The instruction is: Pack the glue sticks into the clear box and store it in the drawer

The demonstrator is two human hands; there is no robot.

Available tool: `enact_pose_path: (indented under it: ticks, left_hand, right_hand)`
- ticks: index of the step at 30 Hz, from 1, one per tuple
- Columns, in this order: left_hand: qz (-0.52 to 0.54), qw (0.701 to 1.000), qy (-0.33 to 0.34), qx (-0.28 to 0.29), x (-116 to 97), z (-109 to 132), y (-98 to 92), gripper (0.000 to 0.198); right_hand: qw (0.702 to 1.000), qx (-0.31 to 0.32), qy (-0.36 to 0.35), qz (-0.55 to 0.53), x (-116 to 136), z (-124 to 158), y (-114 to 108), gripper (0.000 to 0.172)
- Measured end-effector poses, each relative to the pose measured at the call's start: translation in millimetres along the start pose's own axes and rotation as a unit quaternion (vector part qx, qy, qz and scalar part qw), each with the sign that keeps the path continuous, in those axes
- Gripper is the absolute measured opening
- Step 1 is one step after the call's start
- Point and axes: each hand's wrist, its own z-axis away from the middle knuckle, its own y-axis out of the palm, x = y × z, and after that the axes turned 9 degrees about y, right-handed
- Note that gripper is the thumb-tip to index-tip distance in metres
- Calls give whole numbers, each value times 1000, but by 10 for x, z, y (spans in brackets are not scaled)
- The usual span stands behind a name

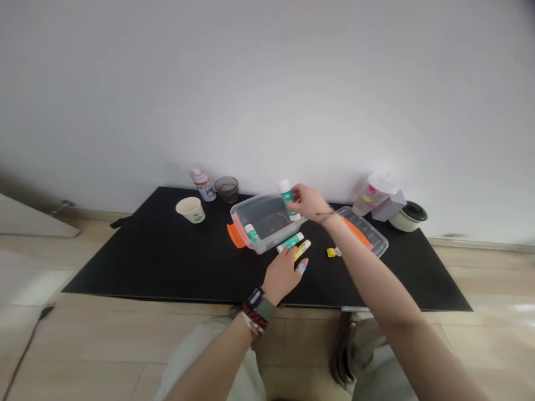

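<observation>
The light, stiff glue stick (287, 199), best held round its barrel, sits firmly in the right hand (308, 203) above the clear plastic box (247, 210); the open, empty left hand (282, 275) rests beside a yellow-labelled stick (301, 250) on the black counter (125, 262)

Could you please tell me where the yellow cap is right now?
In the head view, the yellow cap lies on the black table, just right of the yellow glue stick and left of the right forearm.

The single head camera looks forward and down from close above, past the left hand (282, 274) and right hand (309, 203), toward a table (125, 262) against a wall (267, 83)
</observation>
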Motion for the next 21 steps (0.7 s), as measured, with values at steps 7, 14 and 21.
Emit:
enact_pose_path:
  ticks: [7,14,21]
  left_hand:
    - [319,944,78,38,-176,113,134,61]
    - [196,970,-10,146,-325,190,235,29]
    - [275,947,3,167,-363,185,237,42]
  right_hand:
    - [908,158,108,-372,-758,1091,110,46]
    - [920,138,166,-328,-917,1408,502,38]
    - [947,102,133,-275,-957,1269,553,33]
